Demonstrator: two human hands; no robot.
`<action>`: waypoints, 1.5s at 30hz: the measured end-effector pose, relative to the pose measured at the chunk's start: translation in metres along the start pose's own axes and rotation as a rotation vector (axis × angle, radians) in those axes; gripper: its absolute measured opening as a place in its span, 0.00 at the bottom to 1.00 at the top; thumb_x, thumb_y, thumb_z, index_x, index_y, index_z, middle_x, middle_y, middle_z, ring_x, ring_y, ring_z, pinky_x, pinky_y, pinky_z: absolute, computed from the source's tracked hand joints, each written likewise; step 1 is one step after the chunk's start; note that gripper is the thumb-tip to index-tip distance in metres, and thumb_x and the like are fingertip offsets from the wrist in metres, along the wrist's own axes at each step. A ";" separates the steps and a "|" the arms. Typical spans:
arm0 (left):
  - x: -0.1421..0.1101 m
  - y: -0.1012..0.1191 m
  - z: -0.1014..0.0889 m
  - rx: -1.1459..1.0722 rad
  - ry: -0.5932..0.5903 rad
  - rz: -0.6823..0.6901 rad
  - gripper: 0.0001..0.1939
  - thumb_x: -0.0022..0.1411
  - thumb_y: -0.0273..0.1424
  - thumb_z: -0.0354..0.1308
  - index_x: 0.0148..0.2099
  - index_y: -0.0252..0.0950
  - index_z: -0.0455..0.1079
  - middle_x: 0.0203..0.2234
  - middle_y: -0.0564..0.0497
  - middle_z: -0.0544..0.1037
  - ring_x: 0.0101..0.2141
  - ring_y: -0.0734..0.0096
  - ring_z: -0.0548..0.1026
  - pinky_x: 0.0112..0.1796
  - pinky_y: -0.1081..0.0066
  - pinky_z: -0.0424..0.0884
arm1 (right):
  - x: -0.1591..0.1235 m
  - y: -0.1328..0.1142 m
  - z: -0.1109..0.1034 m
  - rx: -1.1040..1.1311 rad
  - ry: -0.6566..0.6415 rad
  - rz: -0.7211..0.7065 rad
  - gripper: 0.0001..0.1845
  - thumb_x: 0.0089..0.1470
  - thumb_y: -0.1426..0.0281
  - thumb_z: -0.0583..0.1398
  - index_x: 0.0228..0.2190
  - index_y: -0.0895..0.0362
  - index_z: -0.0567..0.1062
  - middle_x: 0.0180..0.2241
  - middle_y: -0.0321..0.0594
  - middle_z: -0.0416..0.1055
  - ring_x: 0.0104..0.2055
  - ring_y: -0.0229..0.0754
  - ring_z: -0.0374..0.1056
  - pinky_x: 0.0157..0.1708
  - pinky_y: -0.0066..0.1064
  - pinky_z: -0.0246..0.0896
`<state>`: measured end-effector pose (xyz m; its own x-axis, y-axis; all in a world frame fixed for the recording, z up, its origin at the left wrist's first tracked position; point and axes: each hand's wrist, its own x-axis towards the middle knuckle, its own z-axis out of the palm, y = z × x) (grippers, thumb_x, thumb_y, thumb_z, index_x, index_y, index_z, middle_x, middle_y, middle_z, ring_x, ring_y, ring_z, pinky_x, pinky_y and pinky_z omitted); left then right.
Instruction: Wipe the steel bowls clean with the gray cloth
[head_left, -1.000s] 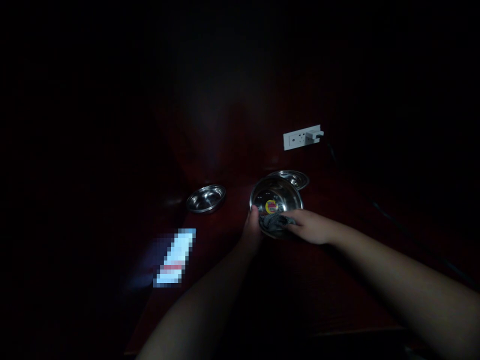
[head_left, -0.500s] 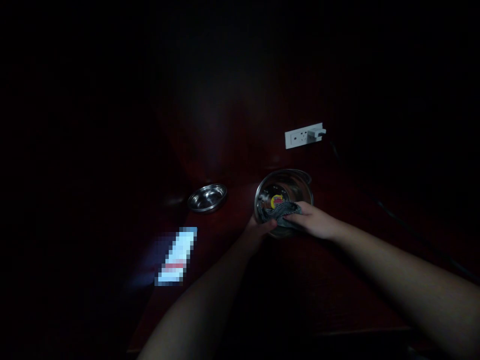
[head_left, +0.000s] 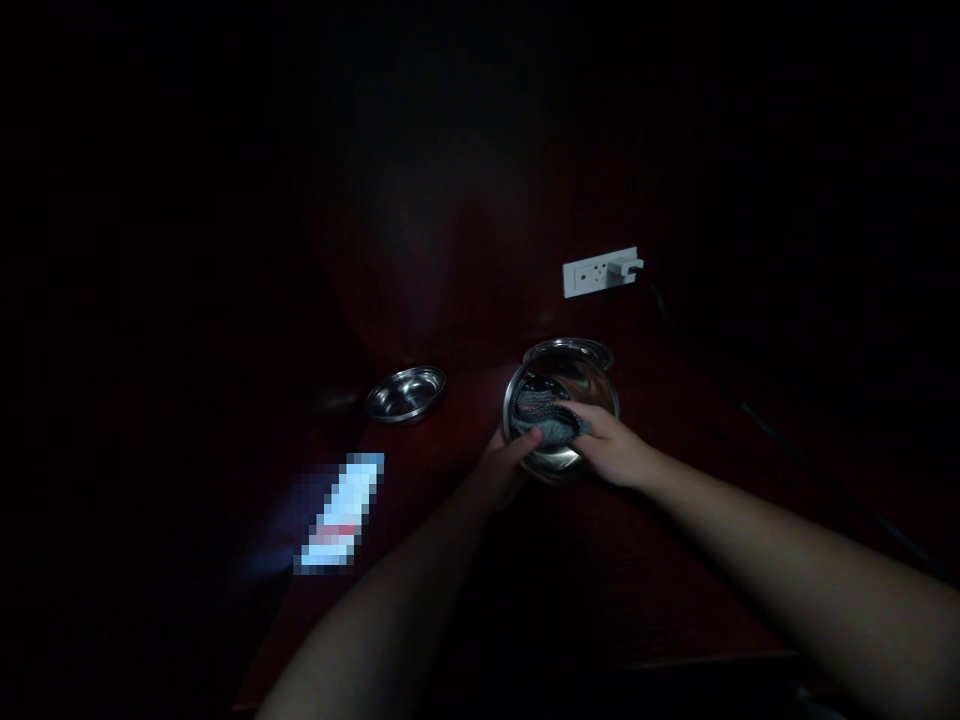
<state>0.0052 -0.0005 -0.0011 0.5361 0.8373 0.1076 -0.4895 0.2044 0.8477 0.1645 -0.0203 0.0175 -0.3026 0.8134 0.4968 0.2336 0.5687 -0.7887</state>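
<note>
A shiny metal pot [head_left: 598, 384] is tipped with its mouth toward me. My left hand [head_left: 508, 462] is closed on its lower left rim, thumb over the edge. In my right hand [head_left: 611, 447] is a bunched grey cloth [head_left: 551, 425], pressed inside the pot against the lower left wall; some of the fingers are hidden by the cloth. Behind the pot a round metal dish or lid [head_left: 576, 346] shows only its upper edge.
A shallow metal dish [head_left: 407, 397] lies to the left on the dark red table [head_left: 420, 480]. Nearer me glows a blurred-out bright screen [head_left: 343, 515]. On the wall is a socket plate [head_left: 592, 276] with a plug, and a dark cable [head_left: 780, 435] runs down the right.
My right hand and the cloth have shifted left and deeper in the pot, covering the yellow and red label. The whole view has slid slightly.
</note>
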 end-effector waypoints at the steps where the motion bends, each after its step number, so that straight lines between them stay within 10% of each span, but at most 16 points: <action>1: 0.000 0.000 -0.001 -0.007 -0.003 -0.002 0.24 0.48 0.34 0.66 0.47 0.32 0.69 0.50 0.40 0.73 0.53 0.50 0.68 0.53 0.56 0.63 | 0.000 0.001 0.000 -0.024 0.023 -0.013 0.17 0.55 0.68 0.54 0.46 0.56 0.73 0.45 0.44 0.74 0.48 0.48 0.69 0.52 0.43 0.60; 11: 0.000 0.001 -0.006 0.019 -0.172 -0.059 0.40 0.39 0.28 0.71 0.56 0.34 0.63 0.52 0.39 0.71 0.54 0.47 0.67 0.53 0.53 0.62 | -0.001 0.007 -0.003 -0.205 0.141 -0.096 0.29 0.48 0.77 0.52 0.53 0.56 0.67 0.57 0.42 0.64 0.60 0.47 0.57 0.61 0.47 0.46; 18: 0.000 -0.002 -0.008 0.010 -0.065 -0.039 0.35 0.44 0.35 0.69 0.56 0.37 0.64 0.48 0.41 0.74 0.50 0.49 0.71 0.50 0.52 0.65 | -0.004 0.007 -0.001 -0.172 0.002 -0.077 0.25 0.50 0.75 0.53 0.51 0.54 0.69 0.56 0.41 0.66 0.60 0.47 0.58 0.61 0.47 0.46; 25: 0.003 -0.005 -0.012 -0.026 -0.003 -0.032 0.33 0.47 0.43 0.66 0.53 0.33 0.66 0.47 0.40 0.75 0.49 0.51 0.72 0.50 0.54 0.65 | -0.004 0.000 0.001 -0.136 -0.141 -0.045 0.13 0.55 0.68 0.52 0.38 0.57 0.74 0.37 0.42 0.75 0.38 0.45 0.70 0.41 0.37 0.66; 45: 0.010 -0.008 -0.012 -0.099 -0.003 -0.090 0.31 0.56 0.53 0.51 0.44 0.28 0.72 0.42 0.39 0.77 0.52 0.53 0.69 0.54 0.59 0.60 | -0.003 0.000 -0.008 -0.277 -0.262 0.038 0.06 0.49 0.75 0.55 0.27 0.58 0.73 0.23 0.36 0.71 0.25 0.38 0.65 0.28 0.30 0.62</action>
<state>0.0060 0.0119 -0.0134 0.5830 0.8117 0.0348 -0.5045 0.3281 0.7986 0.1724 -0.0217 0.0187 -0.5066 0.7958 0.3318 0.4791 0.5798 -0.6590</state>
